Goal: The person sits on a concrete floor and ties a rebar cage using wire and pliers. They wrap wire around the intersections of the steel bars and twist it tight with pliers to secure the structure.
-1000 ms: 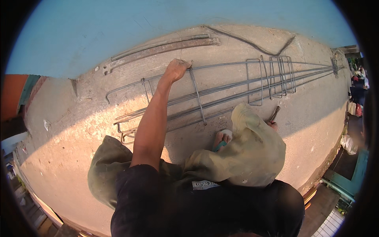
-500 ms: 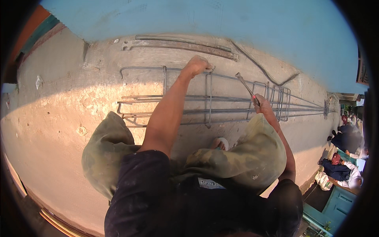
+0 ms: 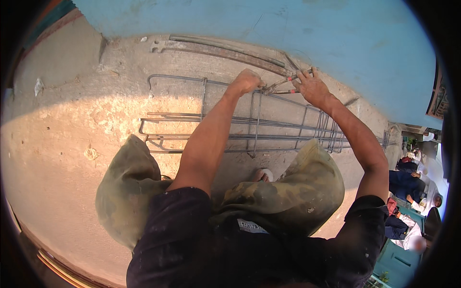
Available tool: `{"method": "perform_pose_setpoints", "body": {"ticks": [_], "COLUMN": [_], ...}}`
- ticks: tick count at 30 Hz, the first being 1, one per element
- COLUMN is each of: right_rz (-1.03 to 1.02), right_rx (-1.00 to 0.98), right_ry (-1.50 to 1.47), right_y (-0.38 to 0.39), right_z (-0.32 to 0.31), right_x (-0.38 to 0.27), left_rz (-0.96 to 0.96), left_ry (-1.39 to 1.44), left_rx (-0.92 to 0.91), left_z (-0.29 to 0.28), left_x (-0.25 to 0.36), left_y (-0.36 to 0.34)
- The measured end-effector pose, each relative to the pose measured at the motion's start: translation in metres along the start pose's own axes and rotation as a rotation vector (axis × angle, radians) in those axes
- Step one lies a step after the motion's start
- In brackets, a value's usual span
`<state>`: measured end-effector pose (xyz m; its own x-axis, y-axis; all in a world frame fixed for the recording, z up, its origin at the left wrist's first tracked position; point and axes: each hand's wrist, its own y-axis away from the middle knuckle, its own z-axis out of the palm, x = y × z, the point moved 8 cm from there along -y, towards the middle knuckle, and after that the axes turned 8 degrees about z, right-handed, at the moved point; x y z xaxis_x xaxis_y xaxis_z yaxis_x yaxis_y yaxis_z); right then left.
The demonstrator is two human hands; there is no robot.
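Note:
A long cage of thin steel rebar with rectangular stirrups lies across the ground ahead of my knees. At its far long bar, where a stirrup meets it, my left hand is closed with the fingertips pinched on what looks like a thin tie wire, mostly hidden. My right hand holds end-cutting pincers with red on the handles. The handles are spread apart, and the pincers' jaws are at the same joint, right beside my left fingertips.
A flat metal bar and a pipe lie beyond the cage, along a blue wall. My bent knees stand close to the cage's near side. Several people sit at the far right.
My right hand has moved up and left, bringing the pincers from over the cage's middle to the joint at my left hand. Their handles have spread. My left hand stays at the joint.

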<state>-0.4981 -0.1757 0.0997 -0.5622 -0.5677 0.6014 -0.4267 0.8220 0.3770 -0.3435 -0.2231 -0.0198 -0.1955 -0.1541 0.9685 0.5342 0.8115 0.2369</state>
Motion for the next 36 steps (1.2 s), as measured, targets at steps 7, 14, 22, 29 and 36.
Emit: {"method": "perform_pose_setpoints", "body": {"ticks": [7, 14, 22, 29, 36], "right_rz": [-0.074, 0.064, 0.045, -0.073, 0.023], "right_rx": [-0.131, -0.606, -0.39, 0.258, -0.4], "right_ry": [-0.172, -0.374, -0.215, 0.119, -0.009], "right_y": [-0.022, -0.051, -0.066, -0.032, -0.076], "right_z": [-0.006, -0.017, -0.062, -0.072, -0.04], "right_x": [0.012, 0.02, 0.02, 0.03, 0.04], "left_rz": [0.065, 0.477, 0.296, 0.1, 0.172], "left_ry": [-0.197, -0.578, -0.131, -0.061, -0.083], "left_rx": [-0.066, 0.519, 0.508, -0.069, 0.209], "left_z": [0.0, 0.06, 0.058, 0.058, 0.068], "left_x": [0.011, 0.053, 0.049, 0.047, 0.045], "left_y": [0.004, 0.019, -0.012, -0.037, -0.031]}}
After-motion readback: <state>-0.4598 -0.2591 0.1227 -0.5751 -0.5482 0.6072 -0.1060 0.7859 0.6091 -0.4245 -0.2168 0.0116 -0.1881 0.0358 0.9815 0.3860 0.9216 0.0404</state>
